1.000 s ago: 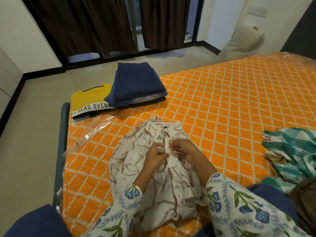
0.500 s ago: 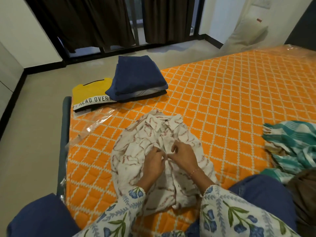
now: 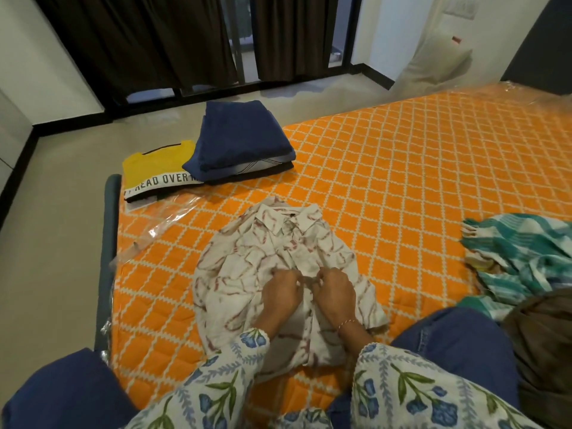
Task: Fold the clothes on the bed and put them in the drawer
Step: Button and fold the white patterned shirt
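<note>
A: Hands lower on the placket than a second ago? Left hand (image 3: 280, 294) and right hand (image 3: 334, 291) now sit mid-front of the white printed shirt (image 3: 278, 258); earlier they were up nearer the collar.

B: Yes, they've worked down toward the person. Both grips pinch the shirt's front edges, knuckles almost touching. Looks like buttoning, next button down.

A: Shirt location?

B: Flat on the bed (image 3: 402, 181), collar just beyond the grips, hem under the wrists.

A: Meaning for the task?

B: Still prep; this shirt isn't folded yet. Beyond the grips and to their left, the folded navy garment (image 3: 241, 140) overlaps the yellow T-shirt (image 3: 154, 164). Teal checked cloth (image 3: 520, 252) well off to the right grip's side, unfolded. No drawer in view.
</note>
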A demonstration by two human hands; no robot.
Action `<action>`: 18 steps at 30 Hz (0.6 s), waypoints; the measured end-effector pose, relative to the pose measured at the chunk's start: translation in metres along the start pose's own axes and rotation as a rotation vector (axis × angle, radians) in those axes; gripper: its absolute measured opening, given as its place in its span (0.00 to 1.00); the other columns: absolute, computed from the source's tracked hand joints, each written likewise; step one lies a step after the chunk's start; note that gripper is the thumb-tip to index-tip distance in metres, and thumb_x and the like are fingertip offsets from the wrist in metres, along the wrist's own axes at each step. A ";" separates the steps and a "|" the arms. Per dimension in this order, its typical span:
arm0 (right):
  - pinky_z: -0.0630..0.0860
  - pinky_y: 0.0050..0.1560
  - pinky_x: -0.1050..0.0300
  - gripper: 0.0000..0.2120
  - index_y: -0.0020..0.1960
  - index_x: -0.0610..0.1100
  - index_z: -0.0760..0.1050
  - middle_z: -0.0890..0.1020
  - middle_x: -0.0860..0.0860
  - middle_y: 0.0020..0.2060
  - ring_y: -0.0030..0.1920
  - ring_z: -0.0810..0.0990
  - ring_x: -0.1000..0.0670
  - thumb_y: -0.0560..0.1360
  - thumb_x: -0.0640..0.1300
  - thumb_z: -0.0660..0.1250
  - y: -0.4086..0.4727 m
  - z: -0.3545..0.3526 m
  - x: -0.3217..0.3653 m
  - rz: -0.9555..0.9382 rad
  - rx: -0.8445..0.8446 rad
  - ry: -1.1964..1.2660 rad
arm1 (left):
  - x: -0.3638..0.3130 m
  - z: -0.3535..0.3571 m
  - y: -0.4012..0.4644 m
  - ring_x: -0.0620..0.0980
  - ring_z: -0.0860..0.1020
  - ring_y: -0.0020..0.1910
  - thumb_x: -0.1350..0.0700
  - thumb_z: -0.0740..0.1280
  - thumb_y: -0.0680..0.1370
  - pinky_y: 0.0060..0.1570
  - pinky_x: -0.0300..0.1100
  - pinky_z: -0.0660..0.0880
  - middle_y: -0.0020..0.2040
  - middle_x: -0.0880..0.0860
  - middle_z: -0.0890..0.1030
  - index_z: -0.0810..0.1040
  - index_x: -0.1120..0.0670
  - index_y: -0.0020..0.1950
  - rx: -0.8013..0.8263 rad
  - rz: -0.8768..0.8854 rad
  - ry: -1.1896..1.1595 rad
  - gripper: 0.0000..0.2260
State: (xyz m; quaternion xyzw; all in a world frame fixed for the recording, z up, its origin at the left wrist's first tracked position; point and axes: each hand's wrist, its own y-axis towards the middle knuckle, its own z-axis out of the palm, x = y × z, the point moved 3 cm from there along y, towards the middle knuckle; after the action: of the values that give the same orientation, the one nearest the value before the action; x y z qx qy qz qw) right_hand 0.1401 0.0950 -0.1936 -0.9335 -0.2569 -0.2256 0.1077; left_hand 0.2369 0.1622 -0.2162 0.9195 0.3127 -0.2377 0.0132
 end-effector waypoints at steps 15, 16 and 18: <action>0.71 0.37 0.58 0.18 0.25 0.47 0.73 0.75 0.52 0.24 0.27 0.72 0.54 0.71 0.33 0.70 0.011 -0.007 -0.035 0.250 0.168 0.517 | -0.013 0.003 0.001 0.56 0.79 0.50 0.53 0.67 0.76 0.44 0.43 0.73 0.48 0.55 0.82 0.80 0.55 0.48 0.087 -0.224 -0.252 0.06; 0.70 0.35 0.58 0.20 0.24 0.47 0.72 0.74 0.52 0.22 0.26 0.71 0.54 0.71 0.32 0.69 0.010 -0.007 -0.035 0.248 0.169 0.513 | -0.014 0.002 0.001 0.55 0.79 0.49 0.55 0.67 0.76 0.44 0.43 0.73 0.48 0.55 0.82 0.80 0.55 0.46 0.095 -0.204 -0.269 0.05; 0.69 0.33 0.60 0.23 0.22 0.48 0.69 0.71 0.56 0.17 0.24 0.70 0.54 0.70 0.32 0.69 0.008 -0.010 -0.032 0.240 0.156 0.522 | -0.012 -0.001 -0.001 0.54 0.80 0.47 0.57 0.69 0.74 0.45 0.44 0.75 0.45 0.55 0.83 0.80 0.55 0.42 0.103 -0.203 -0.344 0.02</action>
State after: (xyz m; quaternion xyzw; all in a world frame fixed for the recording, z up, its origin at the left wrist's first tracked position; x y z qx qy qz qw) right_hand 0.1161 0.0709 -0.2015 -0.8566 -0.1249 -0.4231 0.2676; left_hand 0.2287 0.1564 -0.2097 0.8286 0.3844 -0.4070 -0.0048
